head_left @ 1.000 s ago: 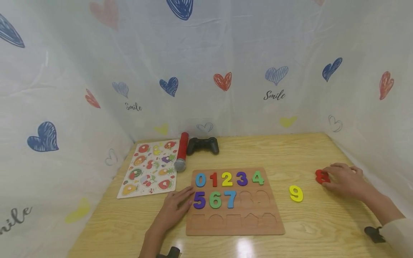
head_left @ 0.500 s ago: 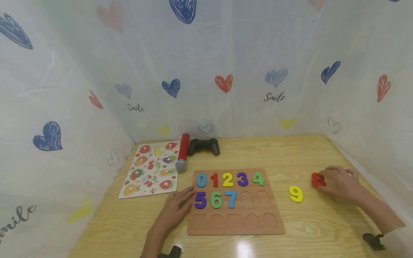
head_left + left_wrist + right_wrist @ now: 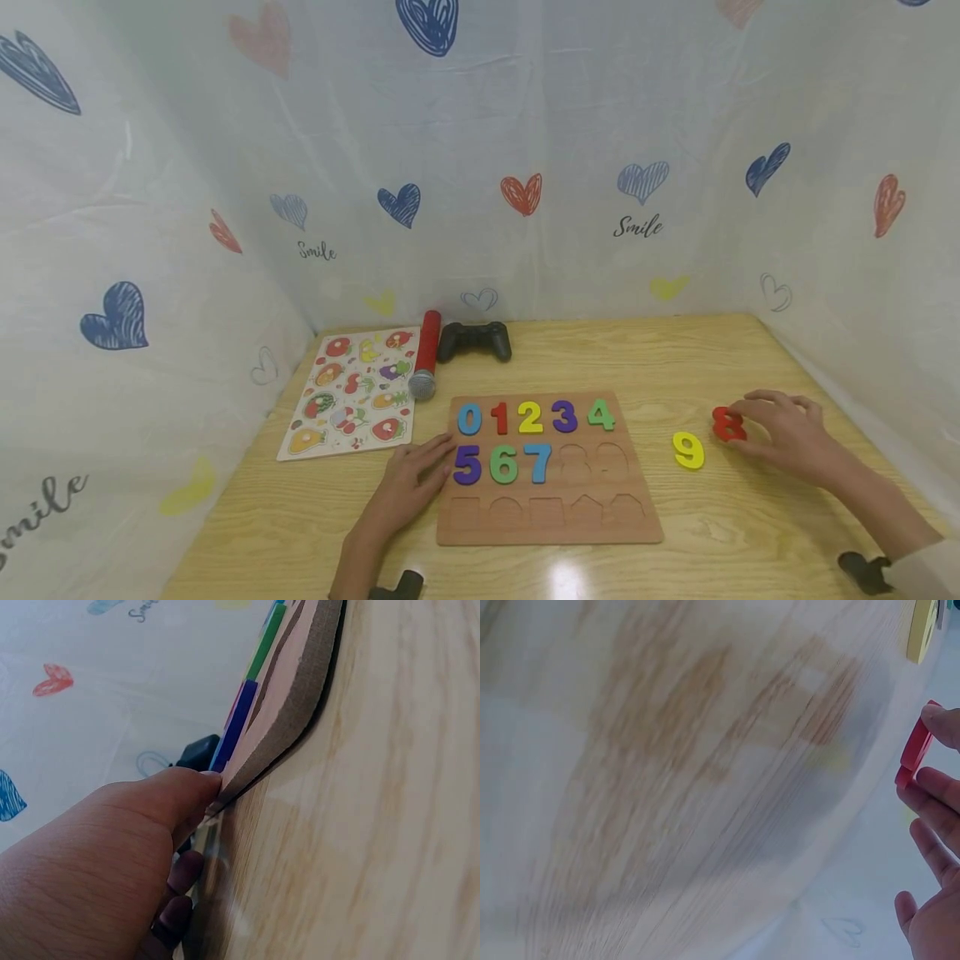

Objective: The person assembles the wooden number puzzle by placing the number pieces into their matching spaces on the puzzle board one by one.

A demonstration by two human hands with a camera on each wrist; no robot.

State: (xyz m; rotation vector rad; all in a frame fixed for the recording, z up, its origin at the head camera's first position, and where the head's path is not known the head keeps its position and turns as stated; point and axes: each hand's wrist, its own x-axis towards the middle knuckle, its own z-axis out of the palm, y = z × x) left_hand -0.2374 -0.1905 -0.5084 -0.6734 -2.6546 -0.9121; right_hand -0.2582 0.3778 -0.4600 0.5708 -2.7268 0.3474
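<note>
My right hand (image 3: 786,433) pinches a red number 8 piece (image 3: 729,424) between thumb and fingers, to the right of a yellow number 9 piece (image 3: 688,451) on the table. In the right wrist view the red 8 (image 3: 916,746) shows edge-on between thumb and fingertips. My left hand (image 3: 408,483) rests at the left edge of a wooden number board (image 3: 551,531), fingertips touching it. In the left wrist view the thumb (image 3: 191,787) lies against the board's edge. Coloured numbers 0 to 7 fill their slots; the 8 and 9 recesses and the bottom row of shape recesses are bare.
A fruit picture board (image 3: 348,393) lies at the left on the wooden table (image 3: 600,358). Beside it are a red microphone (image 3: 427,346) and a black game controller (image 3: 474,342). A white curtain (image 3: 480,125) printed with hearts surrounds the table.
My right hand has moved left with the red 8, bringing it closer to the yellow 9. The left hand stays at the board's edge. The head view has shifted slightly.
</note>
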